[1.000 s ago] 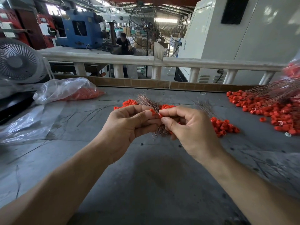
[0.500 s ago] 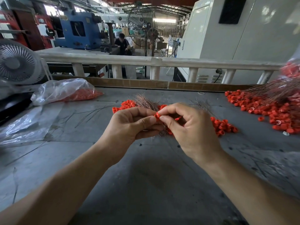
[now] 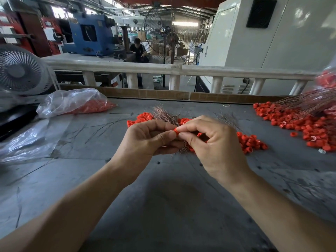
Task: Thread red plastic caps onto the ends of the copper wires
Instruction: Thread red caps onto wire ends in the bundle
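Head view, centre of frame: the left hand (image 3: pixel 145 140) grips a copper wire bundle (image 3: pixel 164 115), and the right hand (image 3: pixel 214 142) pinches a red cap (image 3: pixel 176 131) at its tip. Cap is light and slippery (best held by its sides); wires bend easily. Hands have risen slightly above the tabletop (image 3: pixel 163 197) since earlier.
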A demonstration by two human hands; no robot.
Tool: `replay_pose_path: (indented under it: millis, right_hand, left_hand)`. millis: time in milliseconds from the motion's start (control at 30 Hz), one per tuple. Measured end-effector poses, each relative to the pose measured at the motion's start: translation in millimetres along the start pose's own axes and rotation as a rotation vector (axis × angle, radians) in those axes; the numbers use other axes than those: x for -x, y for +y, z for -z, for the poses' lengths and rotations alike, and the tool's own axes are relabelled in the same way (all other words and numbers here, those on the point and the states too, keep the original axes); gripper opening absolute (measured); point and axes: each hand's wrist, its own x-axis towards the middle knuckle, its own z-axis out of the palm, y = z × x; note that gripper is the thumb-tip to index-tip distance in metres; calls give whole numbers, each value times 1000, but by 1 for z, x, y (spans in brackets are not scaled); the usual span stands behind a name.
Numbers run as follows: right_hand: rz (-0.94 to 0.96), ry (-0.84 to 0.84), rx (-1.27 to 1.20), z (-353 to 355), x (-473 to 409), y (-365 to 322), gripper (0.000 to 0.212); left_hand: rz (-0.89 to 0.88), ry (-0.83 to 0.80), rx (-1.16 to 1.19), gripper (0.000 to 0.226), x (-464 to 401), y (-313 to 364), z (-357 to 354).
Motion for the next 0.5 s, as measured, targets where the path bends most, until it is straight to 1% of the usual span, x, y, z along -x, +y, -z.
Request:
replay_pose_path:
  millis: [133, 233, 300, 400, 500]
  right_hand:
    - [-2, 1, 6, 0, 0, 0, 11]
    - [1, -5, -16, 1, 0, -1, 11]
    - [15, -3, -7, 0, 0, -1, 13]
    - [43, 2, 23, -2, 1, -3, 16]
    - [70, 15, 103, -5, 2, -5, 19]
  left_hand:
    - [-46, 36, -42, 24, 1, 0, -3]
    - [-29, 44, -30, 23, 1, 0, -3]
    - [17, 33, 17, 23, 1, 0, -2]
    - [103, -5, 152, 24, 2, 1, 0]
    - [160, -40, 255, 26, 2, 1, 0]
